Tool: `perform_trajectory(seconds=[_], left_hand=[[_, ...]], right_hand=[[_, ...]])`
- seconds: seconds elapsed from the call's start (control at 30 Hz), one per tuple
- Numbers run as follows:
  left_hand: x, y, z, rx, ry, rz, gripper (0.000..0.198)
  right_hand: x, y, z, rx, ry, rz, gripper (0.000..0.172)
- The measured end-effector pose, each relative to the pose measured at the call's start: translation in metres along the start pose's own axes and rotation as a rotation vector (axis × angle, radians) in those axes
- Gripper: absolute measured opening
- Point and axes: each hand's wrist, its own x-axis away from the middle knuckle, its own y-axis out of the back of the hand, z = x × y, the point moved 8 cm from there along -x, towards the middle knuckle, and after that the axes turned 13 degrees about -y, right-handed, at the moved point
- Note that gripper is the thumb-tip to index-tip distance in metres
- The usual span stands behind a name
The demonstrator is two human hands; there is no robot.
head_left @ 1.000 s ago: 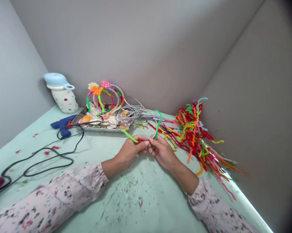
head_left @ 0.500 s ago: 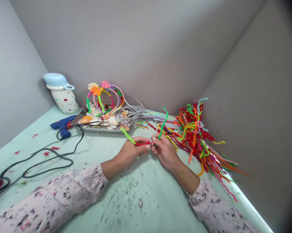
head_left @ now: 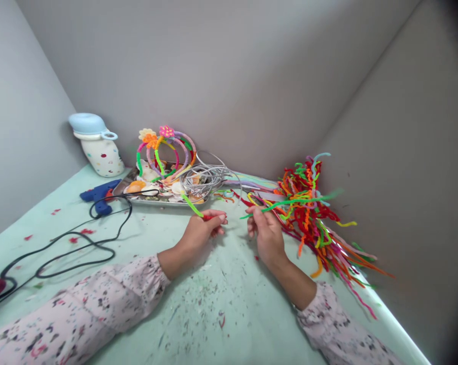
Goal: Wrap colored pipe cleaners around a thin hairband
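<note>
My left hand [head_left: 200, 232] is closed in a pinch on a thin headband [head_left: 197, 209] wrapped in lime-green and red pipe cleaner, whose end sticks up to the left. My right hand [head_left: 266, 230] is closed on a green pipe cleaner [head_left: 289, 202] that stretches out to the right, blurred at its far end. The hands sit a little apart above the pale green table [head_left: 198, 299]. Just right of my right hand lies a big heap of coloured pipe cleaners [head_left: 308, 213].
A metal tray [head_left: 158, 198] at the back holds decorated headbands [head_left: 166, 149], bare silver headbands [head_left: 204, 177] and shells. A blue glue gun [head_left: 98, 194] with a black cable [head_left: 69, 246] lies left, beside a white and blue bottle [head_left: 97, 144]. Grey walls enclose the corner.
My hands, first touching, have drawn apart. My right hand has moved right, and the green pipe cleaner has swung from an upright arc to pointing right.
</note>
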Motion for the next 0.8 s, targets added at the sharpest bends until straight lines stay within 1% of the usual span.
perform_trajectory(seconds=[0.1, 0.2, 0.3, 0.4, 0.53, 0.67, 0.8], left_hand=[[0.002, -0.005, 0.002, 0.104, 0.044, 0.028, 0.016], [0.005, -0.01, 0.004, 0.196, 0.097, 0.06, 0.012], [0.007, -0.013, 0.005, 0.293, 0.142, 0.068, 0.007], [0.008, -0.018, 0.005, 0.366, 0.178, 0.087, 0.007], [0.011, -0.024, 0.007, 0.425, 0.215, 0.152, 0.009], [0.012, -0.029, 0.006, 0.476, 0.215, 0.21, 0.009], [0.014, -0.032, 0.003, 0.51, 0.229, 0.244, 0.013]], right_hand=[[0.0, -0.007, -0.004, -0.011, -0.052, 0.068, 0.022], [-0.003, -0.008, -0.01, -0.053, -0.077, 0.094, 0.021], [-0.004, -0.007, -0.014, -0.129, -0.093, 0.106, 0.018], [-0.003, -0.007, -0.014, -0.15, -0.08, 0.116, 0.016], [0.004, -0.015, -0.008, -0.102, -0.046, 0.176, 0.015], [0.009, -0.02, -0.003, -0.117, -0.006, 0.223, 0.013], [0.011, -0.021, 0.002, -0.102, 0.038, 0.23, 0.011]])
